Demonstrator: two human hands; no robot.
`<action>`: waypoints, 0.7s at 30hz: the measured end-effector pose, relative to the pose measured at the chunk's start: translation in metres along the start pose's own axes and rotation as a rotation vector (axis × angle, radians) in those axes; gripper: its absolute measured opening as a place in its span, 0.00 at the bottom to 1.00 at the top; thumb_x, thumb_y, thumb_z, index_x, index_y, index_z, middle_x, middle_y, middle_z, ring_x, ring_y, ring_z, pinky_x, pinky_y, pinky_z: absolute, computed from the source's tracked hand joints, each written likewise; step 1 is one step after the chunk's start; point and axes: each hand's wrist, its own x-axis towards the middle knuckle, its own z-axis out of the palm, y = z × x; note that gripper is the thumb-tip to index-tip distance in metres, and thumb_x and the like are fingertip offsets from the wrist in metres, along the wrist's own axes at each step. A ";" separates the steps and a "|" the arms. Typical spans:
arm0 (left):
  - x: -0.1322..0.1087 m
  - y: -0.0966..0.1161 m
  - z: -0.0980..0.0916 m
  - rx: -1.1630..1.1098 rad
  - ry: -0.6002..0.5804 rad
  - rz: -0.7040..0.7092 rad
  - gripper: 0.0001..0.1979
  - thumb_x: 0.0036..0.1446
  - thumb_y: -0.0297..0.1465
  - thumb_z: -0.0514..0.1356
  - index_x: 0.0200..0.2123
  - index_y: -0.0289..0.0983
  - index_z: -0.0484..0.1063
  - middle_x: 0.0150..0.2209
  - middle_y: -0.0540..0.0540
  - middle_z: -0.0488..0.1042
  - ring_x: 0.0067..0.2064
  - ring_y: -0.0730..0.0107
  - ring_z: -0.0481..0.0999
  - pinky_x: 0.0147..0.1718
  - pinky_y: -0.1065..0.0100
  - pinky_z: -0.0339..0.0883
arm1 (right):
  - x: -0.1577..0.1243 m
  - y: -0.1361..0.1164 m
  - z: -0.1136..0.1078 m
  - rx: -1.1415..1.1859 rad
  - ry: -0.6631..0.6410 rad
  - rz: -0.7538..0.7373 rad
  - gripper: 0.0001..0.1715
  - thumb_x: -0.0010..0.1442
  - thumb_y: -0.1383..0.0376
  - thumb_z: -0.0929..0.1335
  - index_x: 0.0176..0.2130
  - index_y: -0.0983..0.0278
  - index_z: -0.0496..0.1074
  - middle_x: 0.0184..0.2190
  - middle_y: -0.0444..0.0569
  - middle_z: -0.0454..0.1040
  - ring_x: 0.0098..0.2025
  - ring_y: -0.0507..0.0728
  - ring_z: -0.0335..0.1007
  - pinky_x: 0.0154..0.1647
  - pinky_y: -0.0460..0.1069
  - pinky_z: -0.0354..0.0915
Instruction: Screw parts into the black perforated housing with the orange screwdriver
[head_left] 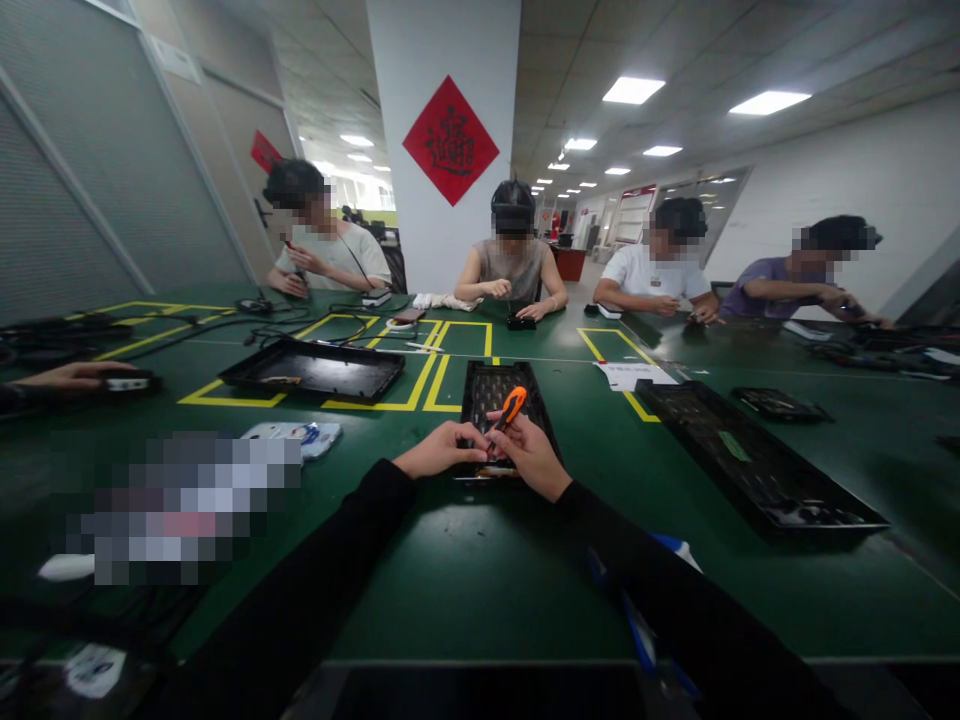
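An orange-and-black screwdriver (513,403) slants up out of my right hand (536,458), whose fingers are wrapped round it. Close against it on the left, my left hand (444,449) has its fingers drawn together near the lower end of the screwdriver. Whatever is between those fingertips is too small to make out. Both hands are over the near part of a black rectangular tray (546,420) on the green table (450,560). Small pieces show inside this tray, partly hidden by my hands.
A wide black tray (322,370) lies to the left, a long black tray (765,455) to the right. Blue handles (637,630) of a tool show beside my right forearm. Several people sit across the table; another person's hand (71,376) is at far left. Cables (262,305) lie behind.
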 end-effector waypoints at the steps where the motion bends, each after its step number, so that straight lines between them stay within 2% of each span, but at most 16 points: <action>1: 0.000 -0.001 0.001 -0.003 0.008 -0.002 0.12 0.47 0.36 0.60 0.31 0.32 0.73 0.32 0.46 0.72 0.35 0.72 0.70 0.39 0.69 0.61 | 0.000 0.000 0.000 -0.005 0.001 -0.001 0.20 0.56 0.59 0.63 0.47 0.64 0.62 0.31 0.46 0.69 0.27 0.48 0.65 0.31 0.46 0.64; 10: 0.002 -0.003 0.008 -0.062 0.051 -0.043 0.13 0.44 0.36 0.62 0.25 0.31 0.67 0.27 0.49 0.70 0.30 0.74 0.68 0.34 0.71 0.61 | -0.001 0.000 0.000 -0.084 -0.021 -0.006 0.20 0.56 0.59 0.63 0.47 0.64 0.62 0.28 0.45 0.68 0.27 0.49 0.64 0.31 0.46 0.64; 21: 0.003 -0.003 0.010 -0.074 0.076 -0.041 0.13 0.43 0.36 0.63 0.25 0.32 0.66 0.26 0.50 0.68 0.30 0.76 0.67 0.33 0.71 0.60 | 0.000 0.000 0.000 -0.038 0.005 -0.016 0.17 0.56 0.62 0.63 0.45 0.64 0.63 0.27 0.44 0.68 0.27 0.49 0.64 0.30 0.45 0.63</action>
